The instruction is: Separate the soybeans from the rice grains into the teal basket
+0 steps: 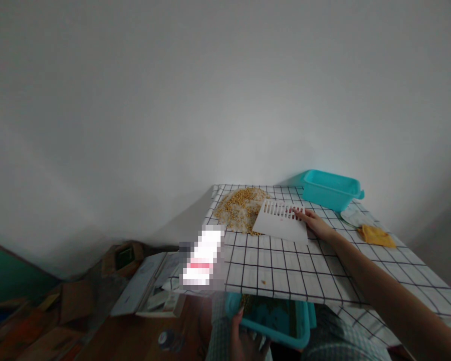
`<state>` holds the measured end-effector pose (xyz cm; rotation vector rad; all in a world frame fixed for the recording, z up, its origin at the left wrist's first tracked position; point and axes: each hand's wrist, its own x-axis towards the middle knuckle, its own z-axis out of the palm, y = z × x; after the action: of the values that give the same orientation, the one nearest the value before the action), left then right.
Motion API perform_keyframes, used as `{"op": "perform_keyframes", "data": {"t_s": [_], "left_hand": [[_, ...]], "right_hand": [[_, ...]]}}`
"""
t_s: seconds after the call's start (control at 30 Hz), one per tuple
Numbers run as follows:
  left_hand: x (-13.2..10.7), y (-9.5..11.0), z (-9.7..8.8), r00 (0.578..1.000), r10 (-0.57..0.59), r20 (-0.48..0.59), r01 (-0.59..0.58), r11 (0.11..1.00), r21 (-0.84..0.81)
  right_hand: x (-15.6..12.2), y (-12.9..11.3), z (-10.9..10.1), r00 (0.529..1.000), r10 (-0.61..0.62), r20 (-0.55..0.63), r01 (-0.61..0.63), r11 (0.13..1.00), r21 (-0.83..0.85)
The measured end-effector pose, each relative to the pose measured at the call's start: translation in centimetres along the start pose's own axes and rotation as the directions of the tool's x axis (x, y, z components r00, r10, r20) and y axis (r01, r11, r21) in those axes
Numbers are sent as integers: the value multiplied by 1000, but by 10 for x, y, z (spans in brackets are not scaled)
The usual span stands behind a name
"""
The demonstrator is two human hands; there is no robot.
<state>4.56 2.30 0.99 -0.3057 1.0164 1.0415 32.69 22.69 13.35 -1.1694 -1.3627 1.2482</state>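
Note:
My right hand (312,220) reaches across the checked tablecloth (285,265) and grips the right edge of a flat white slotted scraper (280,223). The scraper lies against a heap of yellow grains and white rice (240,205) near the table's far left corner. My left hand (244,338) is below the table's front edge, fingers closed on the rim of a turquoise basket (274,321) that has some grains in it.
A turquoise tub (330,189) stands at the far edge of the table. A yellow cloth (378,235) and a white wrapper (355,216) lie to the right. Cardboard boxes and papers (143,286) clutter the floor on the left. A pale wall rises behind.

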Motion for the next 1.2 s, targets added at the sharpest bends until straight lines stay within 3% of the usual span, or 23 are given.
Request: {"op": "perform_keyframes", "data": {"t_s": [0.23,1.2], "left_hand": [[-2,1,1,1000,13,-13,-13,1000,-9],[-4,0,1,1000,13,15,-13,1000,-24]], "right_hand": [[5,10,-4,999,-3,-44,7,995,95],[6,6,-6,1000,17,-20,-16,998,58]]}}
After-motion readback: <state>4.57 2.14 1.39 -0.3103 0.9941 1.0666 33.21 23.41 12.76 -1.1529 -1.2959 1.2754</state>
